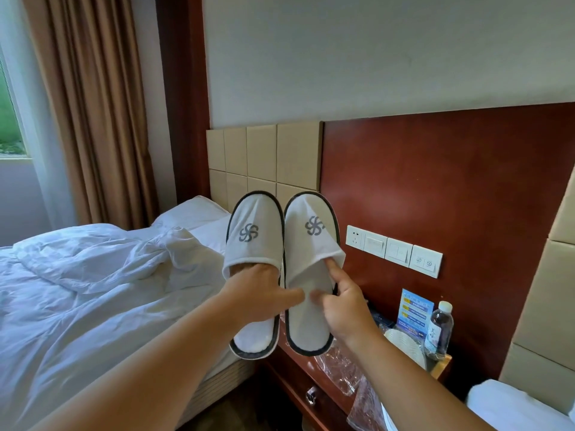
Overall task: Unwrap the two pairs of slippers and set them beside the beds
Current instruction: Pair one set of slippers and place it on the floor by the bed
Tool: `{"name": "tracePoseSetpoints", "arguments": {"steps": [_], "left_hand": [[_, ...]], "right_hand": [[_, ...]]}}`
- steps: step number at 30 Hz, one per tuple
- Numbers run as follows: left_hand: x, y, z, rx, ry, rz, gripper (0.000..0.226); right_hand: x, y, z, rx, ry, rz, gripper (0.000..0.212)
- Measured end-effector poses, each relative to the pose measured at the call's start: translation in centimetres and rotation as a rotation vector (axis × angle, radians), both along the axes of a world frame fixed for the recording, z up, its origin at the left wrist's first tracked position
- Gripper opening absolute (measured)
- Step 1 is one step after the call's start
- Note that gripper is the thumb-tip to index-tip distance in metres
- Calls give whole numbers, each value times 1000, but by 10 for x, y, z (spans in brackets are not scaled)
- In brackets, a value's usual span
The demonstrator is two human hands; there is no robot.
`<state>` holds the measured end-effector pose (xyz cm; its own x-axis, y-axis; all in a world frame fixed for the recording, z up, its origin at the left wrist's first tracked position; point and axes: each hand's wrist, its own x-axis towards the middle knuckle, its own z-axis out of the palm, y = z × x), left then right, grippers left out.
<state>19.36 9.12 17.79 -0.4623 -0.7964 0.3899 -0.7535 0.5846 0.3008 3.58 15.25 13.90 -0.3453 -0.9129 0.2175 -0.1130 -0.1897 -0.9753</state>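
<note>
Unwrapped white slippers, held toes-up in the air between the bed (77, 290) and the bedside tabletop (303, 367), where clear wrapping (339, 365) lies. Left hand (261, 293): fingers tucked inside the left slipper (255, 247), thumb reaching across. Right hand (345, 309): forefinger hooked under the upper of the right slipper (306, 253), thumb on its insole. Both slippers are judged light, soft and floppy; the mouth of the upper or the sole's edge should offer the surest hold.

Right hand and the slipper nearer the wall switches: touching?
Touching. Head view: the right hand has its index finger tucked under the upper of that slipper and its thumb on the insole.
</note>
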Motion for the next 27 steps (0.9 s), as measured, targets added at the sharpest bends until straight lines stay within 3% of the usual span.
{"name": "tracePoseSetpoints", "arguments": {"steps": [3,8,12,15,17,19,21,24,27], "left_hand": [[-2,0,-7,-99,-16,150,84],[9,-6,-6,-131,81,211,57],[13,-1,-7,-248,65,193,51],[11,-2,-6,-299,46,163,50],[9,-3,-6,-305,-8,161,49],[7,-4,-7,-286,-62,175,48],[5,-3,-8,-229,-149,176,47],[4,0,-10,-122,-215,221,36],[5,3,-12,-41,-122,255,43]], "right_hand": [[2,-1,-1,-35,-7,36,65],[2,-1,-2,-45,-42,64,59],[4,2,-1,-49,83,46,44],[7,0,0,-149,386,-141,32],[7,-2,2,-198,672,-379,39],[5,-4,8,-248,873,-504,33],[4,-5,13,-288,1056,-497,24],[-4,-4,21,-378,1310,-441,32],[-19,-1,32,-391,1322,-453,25]]}}
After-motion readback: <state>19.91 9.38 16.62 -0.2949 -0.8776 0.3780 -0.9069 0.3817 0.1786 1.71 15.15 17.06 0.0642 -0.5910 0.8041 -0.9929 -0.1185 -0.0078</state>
